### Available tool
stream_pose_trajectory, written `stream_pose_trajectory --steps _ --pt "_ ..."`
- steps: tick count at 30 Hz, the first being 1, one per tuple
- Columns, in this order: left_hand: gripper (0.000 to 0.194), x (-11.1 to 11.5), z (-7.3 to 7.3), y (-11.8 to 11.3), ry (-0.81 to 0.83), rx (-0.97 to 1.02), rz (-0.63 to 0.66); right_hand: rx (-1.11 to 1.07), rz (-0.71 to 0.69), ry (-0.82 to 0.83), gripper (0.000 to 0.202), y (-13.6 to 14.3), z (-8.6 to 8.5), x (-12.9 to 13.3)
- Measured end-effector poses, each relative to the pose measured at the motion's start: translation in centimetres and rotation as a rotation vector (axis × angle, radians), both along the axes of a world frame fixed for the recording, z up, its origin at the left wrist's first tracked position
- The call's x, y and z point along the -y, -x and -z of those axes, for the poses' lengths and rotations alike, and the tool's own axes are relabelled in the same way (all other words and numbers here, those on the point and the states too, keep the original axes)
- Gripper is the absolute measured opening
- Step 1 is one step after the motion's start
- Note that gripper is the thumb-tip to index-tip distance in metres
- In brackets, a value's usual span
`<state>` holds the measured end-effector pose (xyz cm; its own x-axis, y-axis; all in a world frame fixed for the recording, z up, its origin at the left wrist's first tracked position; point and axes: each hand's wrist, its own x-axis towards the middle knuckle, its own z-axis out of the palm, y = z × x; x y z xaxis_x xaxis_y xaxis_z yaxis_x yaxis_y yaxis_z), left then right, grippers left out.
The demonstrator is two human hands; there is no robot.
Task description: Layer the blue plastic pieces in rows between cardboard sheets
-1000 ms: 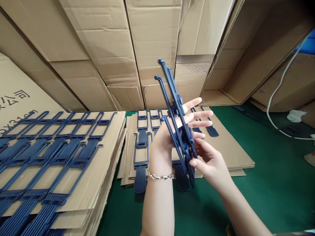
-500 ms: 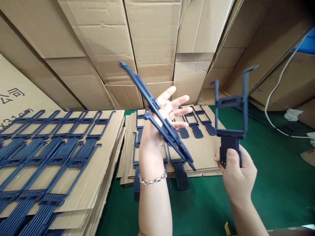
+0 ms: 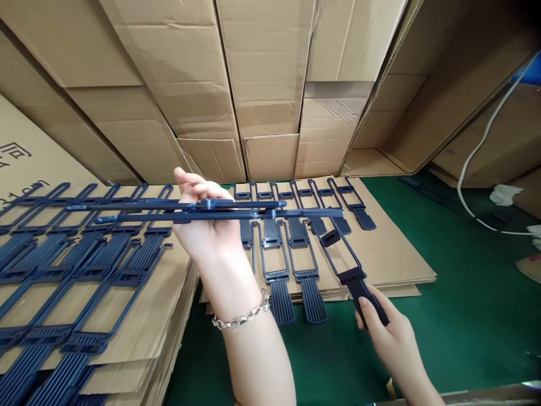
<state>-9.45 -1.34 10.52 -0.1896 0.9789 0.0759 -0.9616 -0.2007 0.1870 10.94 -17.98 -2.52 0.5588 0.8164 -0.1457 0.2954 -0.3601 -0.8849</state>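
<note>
My left hand, palm up with a chain bracelet on the wrist, holds a small stack of dark blue plastic frames, seen edge-on across the palm. The fingers curl up behind them. My right hand grips another dark blue frame by its ribbed tab, thumb on top. Its open end tilts down at the cardboard sheets; whether it touches them I cannot tell. Left of it, similar frames lie in two rows, with the front row's tabs past the edge.
A taller cardboard stack on the left carries rows of the same frames. Cardboard boxes form a wall behind. A white cable and crumpled white material are at the right on the green surface.
My left hand has moved left and turned its stack from steep to nearly level, its spread fingers now curled. My right hand has lowered its frame from upright toward the cardboard.
</note>
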Motion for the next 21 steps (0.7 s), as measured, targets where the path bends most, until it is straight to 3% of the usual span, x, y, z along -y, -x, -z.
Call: stream_pose_trajectory --steps 6,12,17,21 --pt "0.028 0.0 0.8 0.3 -0.172 -0.188 0.113 0.021 -0.05 0.092 0.064 -1.0 1.4 0.1" --pt "0.028 -0.1 0.7 0.3 -0.093 -0.04 0.136 0.003 -0.012 0.09 0.062 -1.1 2.0 0.5" --pt "0.028 -0.1 0.5 0.0 -0.064 0.025 0.122 -0.357 0.042 -0.033 0.059 -0.4 1.5 0.3" --pt "0.026 -0.1 0.5 -0.1 -0.082 0.022 0.131 -0.617 0.01 -0.148 0.044 -0.3 1.2 -0.7"
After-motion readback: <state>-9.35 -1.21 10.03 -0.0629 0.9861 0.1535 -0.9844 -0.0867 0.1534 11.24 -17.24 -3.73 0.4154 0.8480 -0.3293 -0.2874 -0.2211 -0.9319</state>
